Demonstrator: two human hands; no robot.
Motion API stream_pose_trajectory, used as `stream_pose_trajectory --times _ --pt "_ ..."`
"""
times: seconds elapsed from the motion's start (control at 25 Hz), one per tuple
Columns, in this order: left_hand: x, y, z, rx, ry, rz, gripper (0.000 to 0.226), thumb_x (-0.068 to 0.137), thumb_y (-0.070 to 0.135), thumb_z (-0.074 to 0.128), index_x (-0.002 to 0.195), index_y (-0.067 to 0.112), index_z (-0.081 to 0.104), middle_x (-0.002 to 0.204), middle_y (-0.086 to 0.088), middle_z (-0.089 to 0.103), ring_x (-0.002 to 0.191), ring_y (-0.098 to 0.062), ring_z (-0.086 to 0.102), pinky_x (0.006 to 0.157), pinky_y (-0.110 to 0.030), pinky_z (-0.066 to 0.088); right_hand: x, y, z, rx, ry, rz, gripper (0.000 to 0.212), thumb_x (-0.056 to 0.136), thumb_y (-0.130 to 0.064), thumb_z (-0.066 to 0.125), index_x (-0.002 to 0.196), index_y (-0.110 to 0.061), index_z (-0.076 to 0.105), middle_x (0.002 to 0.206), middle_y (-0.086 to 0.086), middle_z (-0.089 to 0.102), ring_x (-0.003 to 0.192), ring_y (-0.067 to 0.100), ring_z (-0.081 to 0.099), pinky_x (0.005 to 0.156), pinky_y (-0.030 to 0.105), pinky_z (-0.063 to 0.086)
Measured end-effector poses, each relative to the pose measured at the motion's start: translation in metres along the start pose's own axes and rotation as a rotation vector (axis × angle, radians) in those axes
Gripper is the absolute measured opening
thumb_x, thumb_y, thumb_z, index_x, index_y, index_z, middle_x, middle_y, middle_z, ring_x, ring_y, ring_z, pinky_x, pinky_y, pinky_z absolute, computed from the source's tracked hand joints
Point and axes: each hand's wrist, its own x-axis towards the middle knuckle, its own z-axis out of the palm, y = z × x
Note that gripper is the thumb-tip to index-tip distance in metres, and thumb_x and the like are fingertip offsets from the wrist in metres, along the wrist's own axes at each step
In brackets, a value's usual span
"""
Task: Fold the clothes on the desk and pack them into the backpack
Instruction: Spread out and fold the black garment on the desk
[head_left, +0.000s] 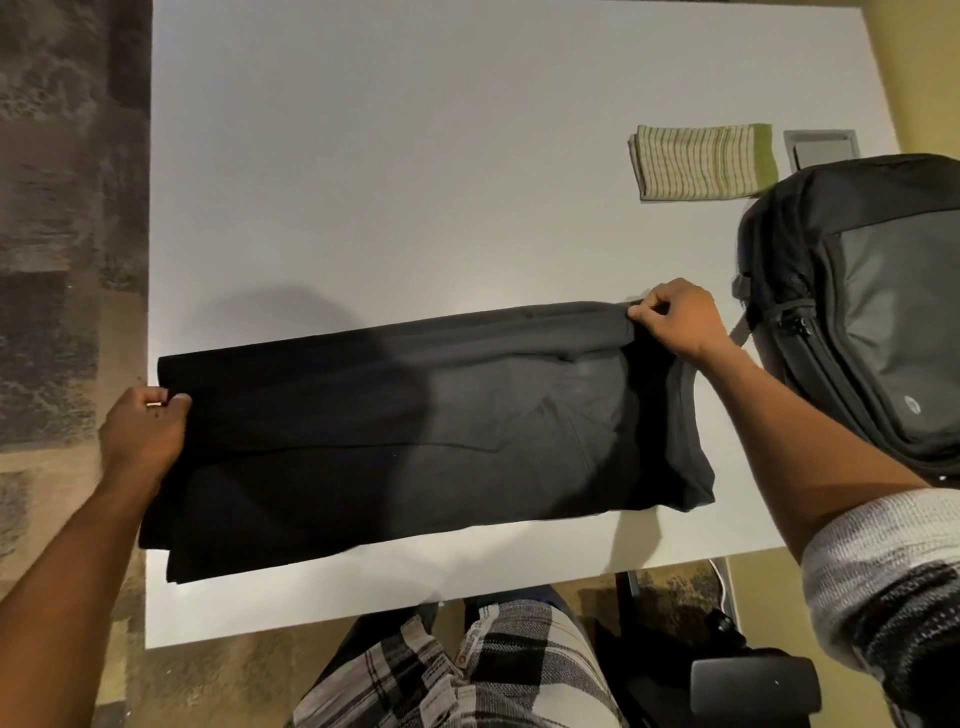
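Two hands, left hand (143, 434) and right hand (675, 325), each pinch one dark folded cloth garment (415, 441) on the white surface (415, 182); beyond it lie one striped folded towel (701, 169) and one black backpack (862, 312).

A white counter (363, 182) is seen from above. A dark garment (415, 441) is spread along its near edge. A striped folded cloth (701, 169) and a grey backpack (872, 312) are set toward the right side.

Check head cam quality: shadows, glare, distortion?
Head view: a soft shadow crosses the left half of the black garment and the white desk behind it, hiding its folds; faint glare on the desk near the right hand; wide-angle bending of the desk edges; striped cloth sharp.
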Motion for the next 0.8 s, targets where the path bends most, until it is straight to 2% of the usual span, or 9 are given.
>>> stream_pose_trajectory --times 0.04,0.12,0.2,0.24,0.32,0.4,0.48,0.6,0.8 --pt "-0.003 0.004 0.003 0.053 0.052 0.004 0.032 0.094 0.031 0.061 0.117 0.008 0.06 0.116 -0.022 0.066 0.11 -0.042 0.061 0.096 -0.049 0.046 0.0 -0.003 0.01 -0.095 0.047 -0.006 0.015 0.089 -0.028 0.068 0.084 -0.014 0.067 0.095 0.007 0.067 0.096 0.03 0.06 0.081 0.038 0.047" --pt "-0.011 0.019 0.008 0.099 0.183 0.047 0.036 0.091 0.03 0.059 0.12 0.009 0.055 0.12 -0.022 0.063 0.114 -0.044 0.057 0.098 -0.051 0.044 -0.005 -0.012 0.026 -0.286 0.177 0.003 0.019 0.091 -0.025 0.061 0.106 -0.013 0.066 0.114 0.013 0.063 0.113 0.04 0.051 0.09 0.046 0.041" --pt "-0.025 0.038 0.015 0.106 0.307 0.197 0.044 0.091 0.031 0.056 0.129 0.011 0.048 0.13 -0.021 0.057 0.122 -0.042 0.052 0.104 -0.052 0.04 -0.01 -0.033 0.04 -0.317 0.346 -0.112 0.029 0.093 -0.024 0.054 0.115 -0.007 0.062 0.118 0.017 0.062 0.113 0.041 0.052 0.09 0.047 0.04" --pt "-0.036 0.049 0.023 0.104 0.315 0.3 0.046 0.093 0.031 0.056 0.134 0.01 0.047 0.137 -0.02 0.053 0.128 -0.04 0.048 0.108 -0.051 0.037 -0.016 -0.051 0.047 -0.277 0.395 -0.216 0.032 0.093 -0.024 0.053 0.118 -0.004 0.061 0.118 0.019 0.062 0.111 0.041 0.055 0.09 0.047 0.041" --pt "-0.064 0.072 0.05 0.112 0.224 0.527 0.052 0.097 0.027 0.055 0.143 0.007 0.044 0.151 -0.019 0.044 0.141 -0.035 0.038 0.118 -0.047 0.026 -0.031 -0.085 0.073 -0.159 0.338 -0.388 0.043 0.095 -0.025 0.055 0.13 0.0 0.056 0.131 0.021 0.059 0.121 0.041 0.053 0.1 0.046 0.041" --pt "-0.097 0.092 0.085 0.201 0.058 0.75 0.058 0.097 0.031 0.049 0.151 0.01 0.039 0.16 -0.015 0.032 0.149 -0.031 0.028 0.121 -0.049 0.018 -0.055 -0.119 0.112 -0.094 0.198 -0.486 0.058 0.094 -0.031 0.056 0.143 0.0 0.048 0.148 0.021 0.048 0.137 0.039 0.043 0.113 0.047 0.032" --pt "-0.117 0.099 0.119 0.353 -0.108 0.894 0.064 0.098 0.039 0.041 0.157 0.016 0.03 0.166 -0.01 0.02 0.153 -0.029 0.018 0.123 -0.053 0.013 -0.079 -0.144 0.155 -0.122 0.053 -0.556 0.065 0.097 -0.038 0.051 0.152 -0.005 0.038 0.159 0.016 0.035 0.148 0.034 0.03 0.122 0.048 0.021" --pt "-0.108 0.09 0.139 0.516 -0.181 0.867 0.068 0.101 0.047 0.039 0.161 0.023 0.015 0.169 -0.005 0.006 0.156 -0.025 0.003 0.124 -0.054 0.006 -0.09 -0.142 0.19 -0.258 -0.06 -0.524 0.066 0.103 -0.046 0.04 0.158 -0.012 0.026 0.167 0.006 0.02 0.155 0.026 0.013 0.125 0.051 0.011" --pt "-0.062 0.054 0.112 0.646 -0.131 0.829 0.075 0.1 0.056 0.033 0.161 0.022 0.007 0.169 -0.003 -0.001 0.156 -0.025 -0.002 0.125 -0.05 -0.001 -0.067 -0.091 0.166 -0.398 -0.012 -0.364 0.074 0.102 -0.06 0.021 0.161 -0.016 0.016 0.169 0.003 0.011 0.156 0.024 0.005 0.126 0.049 0.002"
